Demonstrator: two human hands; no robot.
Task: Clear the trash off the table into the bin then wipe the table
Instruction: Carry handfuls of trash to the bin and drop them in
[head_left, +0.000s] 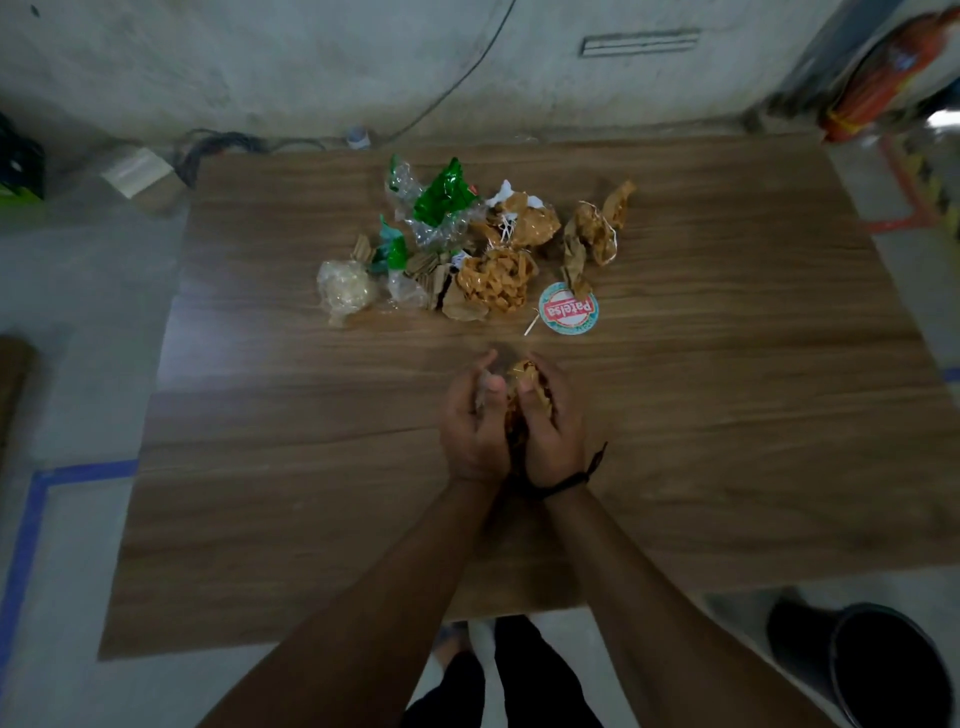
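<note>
A heap of trash (467, 244) lies on the far middle of the wooden table (727, 415): crumpled brown paper, clear plastic, green wrappers and a round red-and-teal label (568, 308). Nearer to me, above the table's middle, my left hand (470, 421) and my right hand (550, 421) are cupped together around a crumpled brown paper wad (522, 382) with some clear plastic. A black band circles my right wrist. The black bin (883, 670) stands on the floor at the lower right, beside the table's near corner.
Cables, a small box (137, 171) and a bottle cap lie on the floor beyond the table's far edge. An orange object (883, 78) stands at the far right. Blue tape lines mark the floor at the left. My legs show below the near edge.
</note>
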